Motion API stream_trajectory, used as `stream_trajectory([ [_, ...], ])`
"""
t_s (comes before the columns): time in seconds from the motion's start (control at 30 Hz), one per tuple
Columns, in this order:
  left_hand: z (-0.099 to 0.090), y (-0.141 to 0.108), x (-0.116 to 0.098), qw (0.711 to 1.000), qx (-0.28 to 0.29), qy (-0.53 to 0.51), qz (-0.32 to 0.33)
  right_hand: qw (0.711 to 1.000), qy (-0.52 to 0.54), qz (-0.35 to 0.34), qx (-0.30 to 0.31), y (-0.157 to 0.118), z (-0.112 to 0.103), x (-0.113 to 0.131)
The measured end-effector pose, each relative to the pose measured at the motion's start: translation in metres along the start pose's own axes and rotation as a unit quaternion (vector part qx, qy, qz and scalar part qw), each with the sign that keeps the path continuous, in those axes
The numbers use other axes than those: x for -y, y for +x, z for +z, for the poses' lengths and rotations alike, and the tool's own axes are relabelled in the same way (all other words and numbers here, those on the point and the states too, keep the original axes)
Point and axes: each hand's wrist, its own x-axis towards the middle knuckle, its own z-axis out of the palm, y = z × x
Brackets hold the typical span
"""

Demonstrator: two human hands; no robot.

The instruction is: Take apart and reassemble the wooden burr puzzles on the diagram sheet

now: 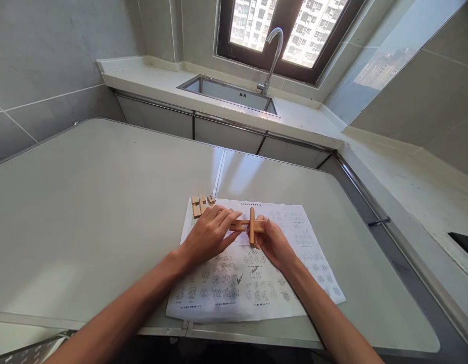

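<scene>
Forearms [128, 298] span a table [86, 202]: the left grip [208, 231] pinches a notched block [237, 223] by 1 end, apparently freeing the other to face 2 crossed blocks [251, 237], pinched in the right grip [275, 242] above a diagram sheet [313, 263].

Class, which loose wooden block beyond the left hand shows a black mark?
The rightmost block; the other loose blocks show no such mark.

Over my remote feed I'm looking into a kitchen [67, 50]: a metal-rimmed sink [222, 92] is set into a pale countertop [143, 77], with 1 gooseneck faucet [277, 54] at its back edge. Large grey tiles [158, 30] line the walls, and 2 window panes [310, 33] show many-windowed buildings [252, 23] outside.
</scene>
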Motion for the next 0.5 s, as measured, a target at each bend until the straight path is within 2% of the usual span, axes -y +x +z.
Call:
stream_trajectory([
  [0.1,-0.0003,0.0001,0.0004,1.0,0.017,0.004,0.023,1.0,0.009,0.001,-0.005,-0.0007,0.0003,-0.0002],
  [0.5,0.0001,-0.0002,0.0044,1.0,0.003,-0.004,0.015,0.997,0.069,0.03,-0.004,0.0009,-0.0044,-0.002],
])
